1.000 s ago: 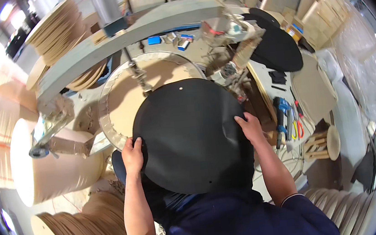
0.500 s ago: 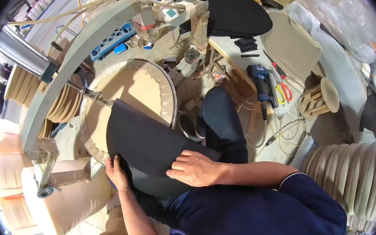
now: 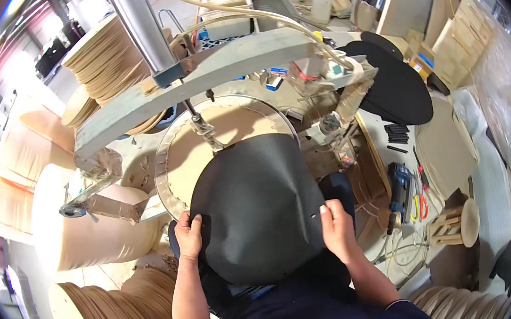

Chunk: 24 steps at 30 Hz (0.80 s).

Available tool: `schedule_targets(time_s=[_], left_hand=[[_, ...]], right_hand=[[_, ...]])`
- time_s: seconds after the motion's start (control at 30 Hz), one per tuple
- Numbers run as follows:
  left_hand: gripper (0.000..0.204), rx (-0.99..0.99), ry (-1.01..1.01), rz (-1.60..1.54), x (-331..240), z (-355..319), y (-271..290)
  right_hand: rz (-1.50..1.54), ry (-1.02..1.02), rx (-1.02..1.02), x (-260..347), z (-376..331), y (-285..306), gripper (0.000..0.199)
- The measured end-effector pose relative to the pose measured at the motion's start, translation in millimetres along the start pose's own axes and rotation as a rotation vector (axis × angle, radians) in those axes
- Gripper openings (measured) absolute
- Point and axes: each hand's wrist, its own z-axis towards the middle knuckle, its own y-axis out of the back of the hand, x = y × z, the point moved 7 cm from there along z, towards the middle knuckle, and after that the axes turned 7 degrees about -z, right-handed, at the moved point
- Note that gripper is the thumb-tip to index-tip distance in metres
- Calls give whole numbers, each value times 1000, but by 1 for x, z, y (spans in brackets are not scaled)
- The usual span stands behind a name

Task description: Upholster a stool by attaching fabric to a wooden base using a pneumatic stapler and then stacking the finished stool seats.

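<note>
Since half a second ago, black disc (image 3: 261, 212) is swung flat, gripped at both edges by left hand (image 3: 188, 234) and right hand (image 3: 336, 229). Step judged: seating it onto tan round platen (image 3: 190, 157); centring required next.

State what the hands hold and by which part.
Both hands hold the black round fabric sheet by its near edge: left hand on the left rim, right hand on the right rim.

Your left hand (image 3: 189, 236): raised ahead of your chest, fingers curled shut over an edge, thumb on top. Your right hand (image 3: 336, 229): level with the left, well apart from it, fingers folded in a matching grip, knuckles up. Both forearms: bare, rising from the lower edge, angled slightly inward; dark short sleeves at the elbows.
</note>
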Motion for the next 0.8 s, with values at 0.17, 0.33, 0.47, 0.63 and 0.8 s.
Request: schedule_targets(time_s=[0.17, 0.33, 0.47, 0.63, 0.8], left_hand=[[12, 12, -15, 96, -7, 4, 0], [25, 19, -38, 160, -25, 9, -5], [29, -42, -1, 301, -24, 17, 6], [23, -192, -7, 190, -23, 27, 20], [21, -290, 77, -11, -26, 58, 35]], right_hand=[[73, -155, 3, -63, 32, -5, 23], [133, -256, -3, -85, 40, -9, 27], [48, -94, -70, -48, 51, -4, 29], [-53, 59, -59, -19, 86, -7, 29], [-64, 210, -84, 8, 147, -25, 28]])
